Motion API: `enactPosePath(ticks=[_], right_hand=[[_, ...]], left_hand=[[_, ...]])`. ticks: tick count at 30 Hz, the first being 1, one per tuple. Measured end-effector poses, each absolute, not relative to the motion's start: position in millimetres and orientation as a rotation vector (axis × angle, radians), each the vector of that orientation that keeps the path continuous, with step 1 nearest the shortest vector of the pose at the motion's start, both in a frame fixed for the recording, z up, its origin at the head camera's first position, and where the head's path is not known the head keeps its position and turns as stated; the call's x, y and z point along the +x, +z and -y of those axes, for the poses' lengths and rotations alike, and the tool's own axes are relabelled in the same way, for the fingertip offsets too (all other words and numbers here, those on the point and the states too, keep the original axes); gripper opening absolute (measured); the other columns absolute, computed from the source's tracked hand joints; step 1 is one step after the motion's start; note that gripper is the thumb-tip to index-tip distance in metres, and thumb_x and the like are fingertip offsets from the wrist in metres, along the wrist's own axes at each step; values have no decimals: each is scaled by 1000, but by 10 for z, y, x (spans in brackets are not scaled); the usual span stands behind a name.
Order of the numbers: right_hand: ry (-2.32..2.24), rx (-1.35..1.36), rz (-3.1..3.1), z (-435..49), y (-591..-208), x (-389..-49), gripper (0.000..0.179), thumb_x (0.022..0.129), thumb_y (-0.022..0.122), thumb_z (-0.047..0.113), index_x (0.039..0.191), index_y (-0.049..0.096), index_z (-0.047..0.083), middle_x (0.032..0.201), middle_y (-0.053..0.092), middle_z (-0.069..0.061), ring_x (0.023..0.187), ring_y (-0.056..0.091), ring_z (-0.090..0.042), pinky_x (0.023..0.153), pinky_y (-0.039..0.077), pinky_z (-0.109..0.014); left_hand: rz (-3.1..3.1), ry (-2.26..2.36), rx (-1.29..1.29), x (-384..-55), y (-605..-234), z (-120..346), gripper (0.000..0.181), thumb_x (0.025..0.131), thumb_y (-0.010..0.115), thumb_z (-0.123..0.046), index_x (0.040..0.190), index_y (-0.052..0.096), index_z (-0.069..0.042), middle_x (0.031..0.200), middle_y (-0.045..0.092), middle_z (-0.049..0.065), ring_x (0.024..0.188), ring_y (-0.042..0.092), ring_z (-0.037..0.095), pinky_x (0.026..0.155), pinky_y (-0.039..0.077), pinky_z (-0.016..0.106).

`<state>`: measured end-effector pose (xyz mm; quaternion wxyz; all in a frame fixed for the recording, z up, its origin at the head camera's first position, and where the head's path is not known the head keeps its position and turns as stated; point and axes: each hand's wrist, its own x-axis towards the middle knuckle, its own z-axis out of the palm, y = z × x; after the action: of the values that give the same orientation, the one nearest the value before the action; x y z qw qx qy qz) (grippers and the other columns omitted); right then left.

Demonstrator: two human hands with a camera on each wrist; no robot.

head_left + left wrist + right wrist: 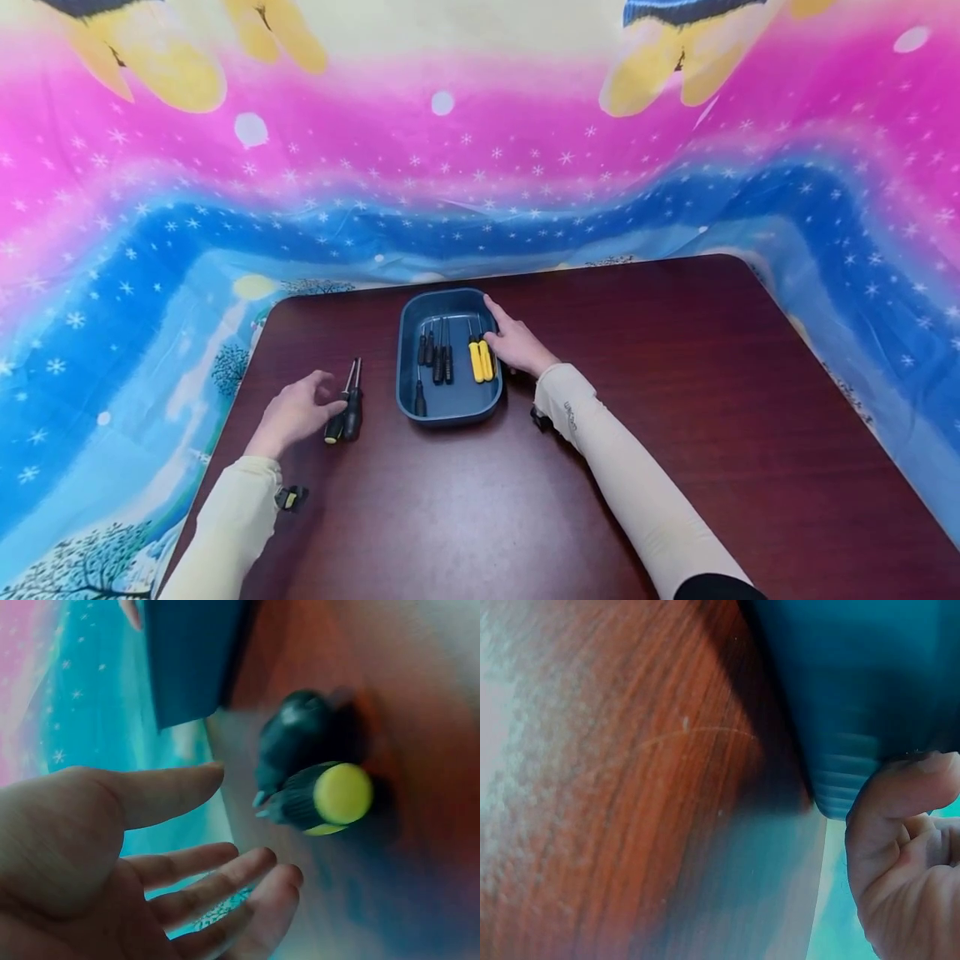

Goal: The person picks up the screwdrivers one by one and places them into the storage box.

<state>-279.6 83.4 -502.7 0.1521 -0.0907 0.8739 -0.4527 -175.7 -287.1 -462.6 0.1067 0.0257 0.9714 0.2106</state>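
My left hand (298,408) hovers beside two screwdrivers lying on the table, left of a blue plastic bin (459,403). One screwdriver (343,793) has a black handle with a yellow end cap; the other (353,417) is all black at the handle. In the left wrist view the thumb and fingers are spread apart with nothing between them. At the bin's right side, my right hand (521,343) holds the rim, thumb over the edge and fingers outside. Inside the bin lie several black-handled screwdrivers (442,365) and two yellow-handled ones (481,360).
The dark red-brown wooden table (465,508) has rounded far corners. Behind and at both sides hangs a pink and blue printed cloth (480,183) with snowflakes.
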Motion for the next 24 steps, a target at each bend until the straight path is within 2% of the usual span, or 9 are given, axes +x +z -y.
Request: enactPosePath(ticks=[5,10,17,24], right_hand=[[-1306,-268,-2495,-844,-5021,-2806,74,109,45,21,165,4,47,56,41,-2,42,43,-22,51,53,-42],[-1305,-279,-2488,-818,-5034,-2798,73,109,45,21,165,4,46,56,41,-2,42,41,-22,50,53,-42],[-1309,-284,-2499,-828,-5042,-2794,73,109,45,21,165,4,45,57,40,-1,42,42,-21,52,53,-43],[-1303,-280,-2507,-818,-5030,-2796,73,109,46,21,164,5,47,57,41,-2,41,43,-22,51,53,-42]], left_hand=[[-2851,604,53,-1678,-4722,2804,58,95,73,-29,140,54,4,124,68,26,112,66,44,95,49,62],[-2863,659,33,-1625,-4800,2798,51,98,68,-22,139,55,5,121,69,27,112,66,44,95,50,61],[-2853,689,13,-1632,-4840,2828,45,100,62,-16,139,56,5,115,71,26,104,68,42,90,51,60],[-2860,705,0,-1638,-4879,2868,42,98,65,-15,135,59,4,109,73,22,94,70,36,85,52,58]])
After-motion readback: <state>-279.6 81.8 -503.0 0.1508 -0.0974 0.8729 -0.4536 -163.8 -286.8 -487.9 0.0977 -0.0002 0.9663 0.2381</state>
